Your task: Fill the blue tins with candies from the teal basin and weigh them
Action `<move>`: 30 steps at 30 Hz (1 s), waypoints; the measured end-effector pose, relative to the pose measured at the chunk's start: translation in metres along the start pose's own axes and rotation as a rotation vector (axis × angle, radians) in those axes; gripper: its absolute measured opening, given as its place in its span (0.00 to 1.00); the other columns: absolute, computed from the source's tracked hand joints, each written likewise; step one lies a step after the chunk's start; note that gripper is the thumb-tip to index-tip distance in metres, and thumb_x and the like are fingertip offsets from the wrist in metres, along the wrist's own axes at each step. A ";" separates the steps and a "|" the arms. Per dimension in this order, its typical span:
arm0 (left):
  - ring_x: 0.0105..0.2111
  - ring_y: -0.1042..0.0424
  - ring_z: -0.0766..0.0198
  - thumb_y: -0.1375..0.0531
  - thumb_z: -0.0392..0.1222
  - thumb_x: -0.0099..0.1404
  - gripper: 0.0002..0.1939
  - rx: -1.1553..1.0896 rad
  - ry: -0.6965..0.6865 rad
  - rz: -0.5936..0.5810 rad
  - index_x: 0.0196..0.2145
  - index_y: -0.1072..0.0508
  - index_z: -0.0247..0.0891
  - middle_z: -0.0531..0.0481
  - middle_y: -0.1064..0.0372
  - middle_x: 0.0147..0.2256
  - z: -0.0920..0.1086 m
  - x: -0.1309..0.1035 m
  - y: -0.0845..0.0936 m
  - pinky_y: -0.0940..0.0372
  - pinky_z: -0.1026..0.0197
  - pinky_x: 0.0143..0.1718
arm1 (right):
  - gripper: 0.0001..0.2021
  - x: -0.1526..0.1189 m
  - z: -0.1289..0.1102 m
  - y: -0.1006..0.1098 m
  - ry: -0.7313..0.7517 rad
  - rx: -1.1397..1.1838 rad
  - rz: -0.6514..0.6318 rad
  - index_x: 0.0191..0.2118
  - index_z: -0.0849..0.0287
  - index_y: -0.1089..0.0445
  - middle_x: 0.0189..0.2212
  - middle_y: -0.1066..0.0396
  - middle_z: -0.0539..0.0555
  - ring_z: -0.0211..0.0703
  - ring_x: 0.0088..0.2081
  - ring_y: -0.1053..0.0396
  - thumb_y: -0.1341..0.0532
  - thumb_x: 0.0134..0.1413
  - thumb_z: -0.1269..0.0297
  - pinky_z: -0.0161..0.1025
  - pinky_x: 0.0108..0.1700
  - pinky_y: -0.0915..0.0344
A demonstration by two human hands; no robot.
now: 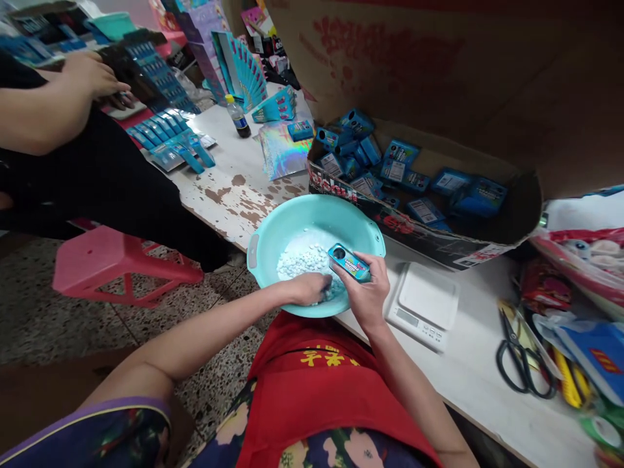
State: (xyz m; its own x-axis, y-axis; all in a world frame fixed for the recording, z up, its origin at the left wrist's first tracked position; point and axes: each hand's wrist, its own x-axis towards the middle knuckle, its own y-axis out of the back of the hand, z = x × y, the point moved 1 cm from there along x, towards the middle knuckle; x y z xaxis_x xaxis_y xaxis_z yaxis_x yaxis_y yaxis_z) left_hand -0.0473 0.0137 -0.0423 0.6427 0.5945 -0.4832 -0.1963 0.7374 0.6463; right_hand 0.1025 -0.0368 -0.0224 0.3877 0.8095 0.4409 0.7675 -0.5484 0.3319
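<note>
A turquoise plastic basin [273,224] stands at the table's front edge, with small pale blue and white candy-like pellets [303,260] heaped in it. My left hand [308,288] reaches down into the pellets. Its fingertips are blurred and partly hidden, so what they hold, if anything, does not show. Over the basin's right side my right hand [369,286] is closed on a small blue tin [349,262], tilted, with a dark round spot at one end and printed lettering.
Right of the basin lie a white digital scale [429,299] and black-handled scissors [524,364]. Behind, a cardboard box [439,250] holds many blue packages. A cola bottle [238,118] stands farther back. At left are a pink stool [97,257] and another person [97,162].
</note>
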 end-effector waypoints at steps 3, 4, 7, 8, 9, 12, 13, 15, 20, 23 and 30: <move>0.31 0.29 0.58 0.42 0.37 0.53 0.07 -0.135 0.009 0.085 0.32 0.29 0.39 0.47 0.28 0.29 -0.007 -0.006 0.013 0.38 0.61 0.31 | 0.16 0.004 -0.006 0.008 -0.025 0.026 -0.018 0.42 0.55 0.28 0.38 0.30 0.53 0.46 0.40 0.30 0.30 0.47 0.56 0.44 0.44 0.33; 0.28 0.30 0.61 0.43 0.39 0.55 0.07 -0.214 0.022 0.111 0.33 0.29 0.39 0.48 0.29 0.28 -0.010 -0.010 0.019 0.39 0.63 0.27 | 0.16 0.005 -0.009 0.010 -0.024 0.036 -0.019 0.42 0.55 0.28 0.38 0.30 0.53 0.46 0.40 0.30 0.30 0.47 0.56 0.44 0.44 0.33; 0.18 0.37 0.69 0.39 0.45 0.56 0.09 -0.813 0.101 0.204 0.34 0.29 0.39 0.51 0.32 0.25 -0.019 -0.022 0.035 0.51 0.69 0.16 | 0.17 0.009 -0.013 0.013 0.000 0.041 -0.037 0.42 0.54 0.28 0.38 0.30 0.53 0.46 0.40 0.30 0.30 0.47 0.56 0.45 0.45 0.32; 0.16 0.38 0.70 0.37 0.47 0.54 0.12 -1.067 0.139 0.238 0.33 0.29 0.38 0.51 0.32 0.24 -0.021 -0.024 0.039 0.54 0.70 0.14 | 0.17 0.010 -0.013 0.012 0.006 0.036 -0.068 0.42 0.54 0.28 0.38 0.30 0.53 0.46 0.41 0.30 0.30 0.47 0.56 0.45 0.45 0.32; 0.16 0.39 0.71 0.36 0.49 0.52 0.14 -1.294 0.174 0.278 0.31 0.30 0.37 0.51 0.33 0.23 -0.021 -0.025 0.042 0.55 0.71 0.13 | 0.16 0.011 -0.013 0.010 0.008 0.031 -0.108 0.42 0.54 0.28 0.38 0.29 0.53 0.46 0.41 0.30 0.30 0.47 0.56 0.45 0.45 0.32; 0.14 0.40 0.72 0.34 0.51 0.52 0.16 -1.700 0.191 0.452 0.25 0.34 0.36 0.53 0.37 0.20 -0.013 -0.021 0.050 0.55 0.72 0.11 | 0.15 0.011 -0.009 0.000 -0.004 0.013 -0.242 0.42 0.54 0.28 0.38 0.29 0.53 0.47 0.41 0.29 0.31 0.48 0.57 0.45 0.45 0.32; 0.13 0.42 0.73 0.34 0.50 0.52 0.16 -1.768 0.149 0.523 0.24 0.35 0.37 0.55 0.39 0.18 -0.007 -0.019 0.052 0.56 0.73 0.10 | 0.15 0.011 -0.009 -0.004 -0.007 0.000 -0.274 0.42 0.54 0.28 0.38 0.29 0.53 0.47 0.41 0.29 0.31 0.48 0.57 0.45 0.45 0.32; 0.13 0.44 0.74 0.34 0.48 0.54 0.16 -1.816 0.014 0.667 0.23 0.37 0.37 0.58 0.42 0.17 0.006 -0.014 0.056 0.56 0.73 0.10 | 0.15 0.009 -0.009 -0.011 -0.001 -0.036 -0.325 0.41 0.54 0.28 0.37 0.29 0.53 0.48 0.41 0.29 0.31 0.48 0.58 0.45 0.44 0.32; 0.19 0.35 0.72 0.34 0.47 0.54 0.17 -1.681 -0.200 1.027 0.23 0.38 0.37 0.58 0.39 0.21 0.032 -0.009 0.056 0.38 0.68 0.19 | 0.14 0.008 -0.015 -0.025 0.018 -0.074 -0.380 0.42 0.55 0.28 0.37 0.29 0.54 0.48 0.42 0.29 0.31 0.48 0.61 0.45 0.44 0.33; 0.21 0.33 0.71 0.34 0.48 0.54 0.18 -1.607 -0.227 1.112 0.23 0.39 0.38 0.57 0.38 0.22 0.037 -0.007 0.055 0.37 0.66 0.22 | 0.14 0.009 -0.017 -0.028 0.005 -0.082 -0.375 0.42 0.55 0.28 0.38 0.29 0.54 0.49 0.41 0.29 0.32 0.47 0.61 0.45 0.43 0.33; 0.17 0.40 0.74 0.33 0.53 0.54 0.22 -1.563 -0.235 1.087 0.22 0.41 0.39 0.58 0.42 0.20 0.041 -0.003 0.058 0.44 0.67 0.18 | 0.15 0.011 -0.016 -0.028 0.003 -0.060 -0.364 0.41 0.54 0.28 0.37 0.29 0.53 0.49 0.42 0.29 0.30 0.46 0.62 0.45 0.44 0.33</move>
State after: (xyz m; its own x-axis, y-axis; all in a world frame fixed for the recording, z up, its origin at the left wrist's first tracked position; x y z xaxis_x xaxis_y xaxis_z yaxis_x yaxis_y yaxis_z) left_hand -0.0308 0.0414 0.0207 -0.1505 0.9797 -0.1325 -0.8298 -0.1981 -0.5216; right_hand 0.0769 -0.0160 -0.0142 0.0933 0.9532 0.2877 0.8237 -0.2362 0.5155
